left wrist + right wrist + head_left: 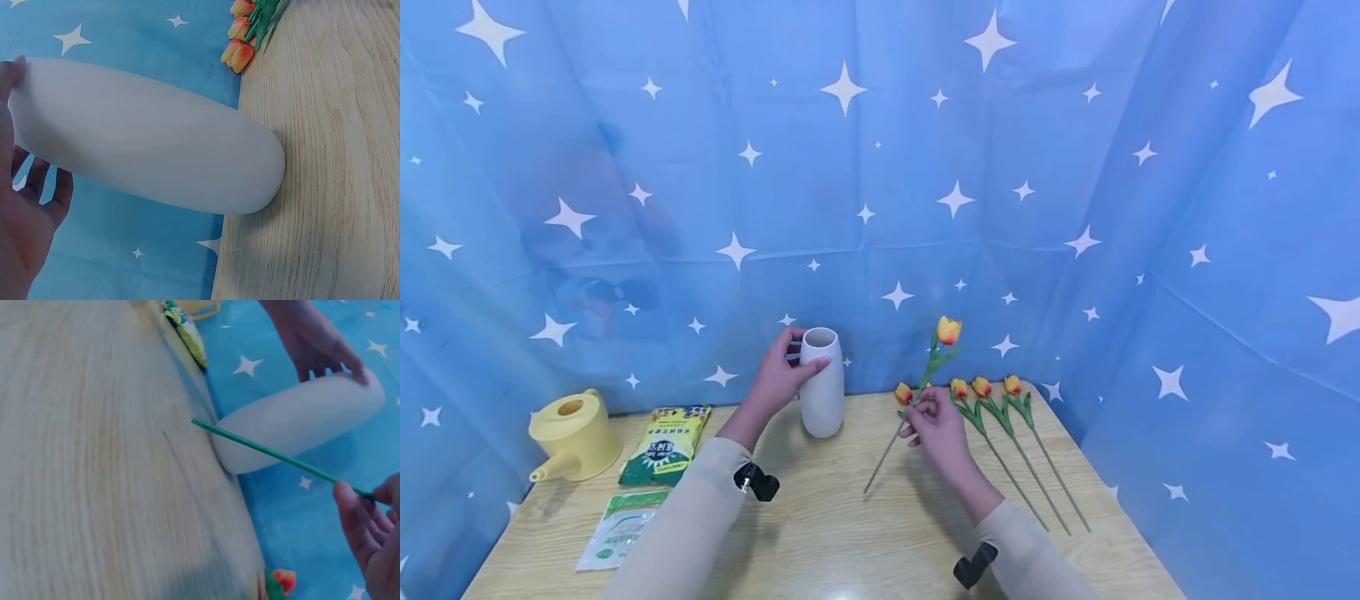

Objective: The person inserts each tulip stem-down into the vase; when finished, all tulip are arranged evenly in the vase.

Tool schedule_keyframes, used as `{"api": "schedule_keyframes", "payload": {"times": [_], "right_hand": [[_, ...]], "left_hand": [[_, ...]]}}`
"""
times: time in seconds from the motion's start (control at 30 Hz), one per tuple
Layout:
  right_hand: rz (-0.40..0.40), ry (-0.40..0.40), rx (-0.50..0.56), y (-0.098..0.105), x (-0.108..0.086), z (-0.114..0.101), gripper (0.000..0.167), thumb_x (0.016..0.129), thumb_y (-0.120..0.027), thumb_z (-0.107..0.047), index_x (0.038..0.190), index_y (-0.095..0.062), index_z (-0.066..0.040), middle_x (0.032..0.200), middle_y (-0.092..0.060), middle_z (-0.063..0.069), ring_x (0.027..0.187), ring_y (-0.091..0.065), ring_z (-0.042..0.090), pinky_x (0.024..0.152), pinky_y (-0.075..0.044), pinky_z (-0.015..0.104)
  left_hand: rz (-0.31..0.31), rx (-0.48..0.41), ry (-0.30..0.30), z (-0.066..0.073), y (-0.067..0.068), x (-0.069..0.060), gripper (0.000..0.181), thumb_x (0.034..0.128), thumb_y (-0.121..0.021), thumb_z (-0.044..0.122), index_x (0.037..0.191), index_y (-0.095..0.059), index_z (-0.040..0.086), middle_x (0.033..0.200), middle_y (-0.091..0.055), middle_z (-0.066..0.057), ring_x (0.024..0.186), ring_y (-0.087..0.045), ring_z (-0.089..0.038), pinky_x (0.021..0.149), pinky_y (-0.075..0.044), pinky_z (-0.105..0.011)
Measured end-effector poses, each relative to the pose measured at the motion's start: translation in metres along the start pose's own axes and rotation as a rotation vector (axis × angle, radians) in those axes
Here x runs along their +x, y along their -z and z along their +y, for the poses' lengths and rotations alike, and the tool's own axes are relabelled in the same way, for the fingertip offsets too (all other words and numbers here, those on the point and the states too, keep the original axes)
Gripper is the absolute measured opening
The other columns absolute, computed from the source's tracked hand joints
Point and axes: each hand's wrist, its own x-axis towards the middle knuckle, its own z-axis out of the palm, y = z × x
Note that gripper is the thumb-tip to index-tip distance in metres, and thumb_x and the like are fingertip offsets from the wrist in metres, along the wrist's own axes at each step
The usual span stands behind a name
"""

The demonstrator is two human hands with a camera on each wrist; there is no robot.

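Laid out across a wood-grain table.
Bears a yellow watering can at left, a green-and-yellow packet, a paler packet nearer, a white vase toward the back, orange-yellow tulips at right.

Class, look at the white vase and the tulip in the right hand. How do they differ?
The white vase is plain white; the held tulip is orange-yellow and green. The white vase has a wide, rounded body, while the held tulip is slender. The held tulip slants clearly; the white vase looks closer to upright.
Both are held: vase in left hand, tulip in right hand.
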Motion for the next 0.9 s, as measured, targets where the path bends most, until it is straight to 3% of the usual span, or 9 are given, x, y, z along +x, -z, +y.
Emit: {"api": "schedule_keyframes", "payload": {"times": [0.13, 0.27, 0.57, 0.73, 0.9], "right_hand": [[0.009, 0.009, 0.020, 0.003, 0.005, -0.002, 0.028, 0.106, -0.072, -0.004, 0.126, -0.054, 0.006, 0.104, -0.075, 0.029, 0.082, -0.080, 0.039, 0.064, -0.067, 0.042], [0.013, 0.003, 0.047, 0.007, 0.010, -0.008, 0.023, 0.108, -0.072, -0.009, 0.121, -0.058, 0.003, 0.101, -0.079, 0.021, 0.089, -0.080, 0.042, 0.069, -0.067, 0.047], [0.090, 0.111, 0.138, 0.009, 0.021, -0.036, 0.011, 0.112, -0.066, -0.007, 0.115, -0.061, 0.003, 0.108, -0.078, 0.030, 0.089, -0.081, 0.036, 0.065, -0.064, 0.031], [0.145, 0.171, 0.134, 0.011, 0.031, -0.050, 0.024, 0.113, -0.068, -0.016, 0.121, -0.063, 0.005, 0.110, -0.081, 0.024, 0.088, -0.082, 0.025, 0.066, -0.065, 0.031], [0.174, 0.232, 0.165, 0.014, 0.042, -0.065, 0.035, 0.113, -0.068, -0.026, 0.125, -0.062, 0.007, 0.111, -0.081, 0.022, 0.090, -0.082, 0.023, 0.069, -0.067, 0.038]], "left_hand": [[-0.001, 0.003, 0.001, 0.000, 0.000, 0.000, 0.060, 0.0977, -0.087, 0.043, 0.142, -0.056, 0.018, 0.141, -0.061, -0.012, 0.133, -0.060, -0.041, 0.107, -0.055, -0.064], [-0.006, 0.006, 0.004, 0.000, 0.000, 0.000, 0.060, 0.0976, -0.087, 0.044, 0.142, -0.056, 0.018, 0.142, -0.061, -0.013, 0.133, -0.060, -0.042, 0.107, -0.055, -0.065], [-0.004, 0.005, 0.008, 0.002, 0.000, -0.001, 0.058, 0.0986, -0.087, 0.038, 0.142, -0.056, 0.015, 0.142, -0.061, -0.014, 0.135, -0.059, -0.040, 0.111, -0.053, -0.063], [-0.003, 0.003, 0.001, 0.002, 0.000, -0.001, 0.058, 0.0986, -0.087, 0.037, 0.141, -0.056, 0.014, 0.143, -0.061, -0.015, 0.135, -0.058, -0.039, 0.112, -0.051, -0.062], [-0.005, 0.008, 0.014, 0.003, -0.001, 0.000, 0.058, 0.0983, -0.088, 0.039, 0.141, -0.056, 0.015, 0.143, -0.061, -0.014, 0.136, -0.058, -0.039, 0.112, -0.052, -0.063]]}}
